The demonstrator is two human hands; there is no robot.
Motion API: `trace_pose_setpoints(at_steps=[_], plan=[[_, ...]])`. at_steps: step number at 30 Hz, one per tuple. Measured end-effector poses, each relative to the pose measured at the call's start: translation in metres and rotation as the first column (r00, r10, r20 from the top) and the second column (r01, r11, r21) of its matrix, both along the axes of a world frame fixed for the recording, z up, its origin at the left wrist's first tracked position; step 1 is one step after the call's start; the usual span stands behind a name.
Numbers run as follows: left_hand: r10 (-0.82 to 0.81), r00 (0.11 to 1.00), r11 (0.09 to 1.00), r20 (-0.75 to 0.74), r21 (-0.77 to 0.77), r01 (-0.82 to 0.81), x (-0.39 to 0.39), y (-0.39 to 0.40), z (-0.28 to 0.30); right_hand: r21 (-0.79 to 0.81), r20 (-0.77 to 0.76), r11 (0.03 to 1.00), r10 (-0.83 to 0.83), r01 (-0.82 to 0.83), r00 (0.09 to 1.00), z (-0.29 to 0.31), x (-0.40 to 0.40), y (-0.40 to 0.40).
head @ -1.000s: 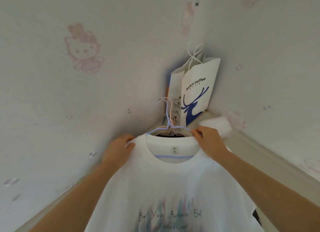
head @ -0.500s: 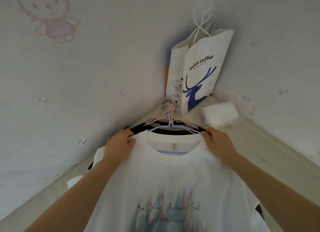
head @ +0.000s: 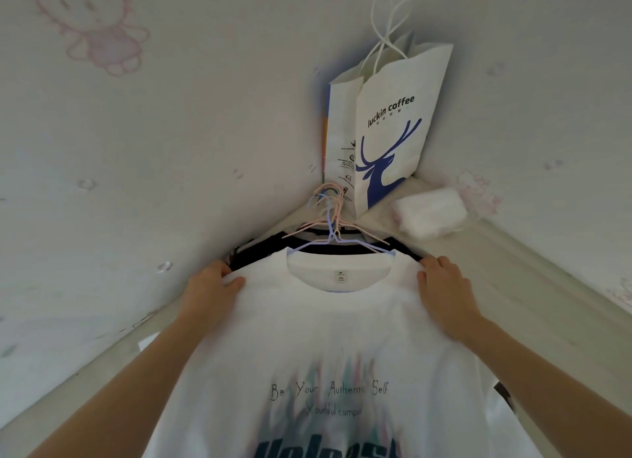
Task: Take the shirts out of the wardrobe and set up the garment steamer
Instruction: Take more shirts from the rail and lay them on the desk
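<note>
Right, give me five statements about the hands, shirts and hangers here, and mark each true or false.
1. Both hands grip the white T-shirt at its shoulders. True: left hand, right hand.
2. The white T-shirt's neck label reads 2XL. True.
3. The paper bag shows a red deer. False: the deer is blue.
4. A dark garment hangs behind the white T-shirt. True.
5. Only one hanger is present. False: several pink and blue wire hooks bunch together.
</note>
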State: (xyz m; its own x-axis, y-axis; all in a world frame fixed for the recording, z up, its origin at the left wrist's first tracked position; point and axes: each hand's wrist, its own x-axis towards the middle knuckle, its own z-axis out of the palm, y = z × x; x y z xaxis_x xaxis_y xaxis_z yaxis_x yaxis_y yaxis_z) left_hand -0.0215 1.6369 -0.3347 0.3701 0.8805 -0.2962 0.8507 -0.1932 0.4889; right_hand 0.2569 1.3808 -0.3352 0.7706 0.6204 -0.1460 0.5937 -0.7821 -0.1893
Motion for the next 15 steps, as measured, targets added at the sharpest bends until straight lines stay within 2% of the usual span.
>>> trace_pose_setpoints(at_steps=[4, 10, 15], plan=[[0.027, 0.998, 0.999, 0.061, 0.015, -0.028, 0.005, -0.002, 0.003, 0.011, -0.013, 0.999, 0.038, -0.037, 0.999, 0.000, 0.000, -0.006], [0.012, 0.978, 0.982, 0.211, 0.182, -0.051, 0.018, -0.001, 0.019, 0.141, 0.033, 0.988, 0.064, -0.068, 0.997, 0.007, 0.011, -0.001], [0.034, 0.971, 0.973, 0.237, 0.214, -0.087, 0.028, 0.010, 0.023, 0.191, 0.041, 0.975, 0.106, -0.112, 0.994, 0.016, 0.025, 0.016]])
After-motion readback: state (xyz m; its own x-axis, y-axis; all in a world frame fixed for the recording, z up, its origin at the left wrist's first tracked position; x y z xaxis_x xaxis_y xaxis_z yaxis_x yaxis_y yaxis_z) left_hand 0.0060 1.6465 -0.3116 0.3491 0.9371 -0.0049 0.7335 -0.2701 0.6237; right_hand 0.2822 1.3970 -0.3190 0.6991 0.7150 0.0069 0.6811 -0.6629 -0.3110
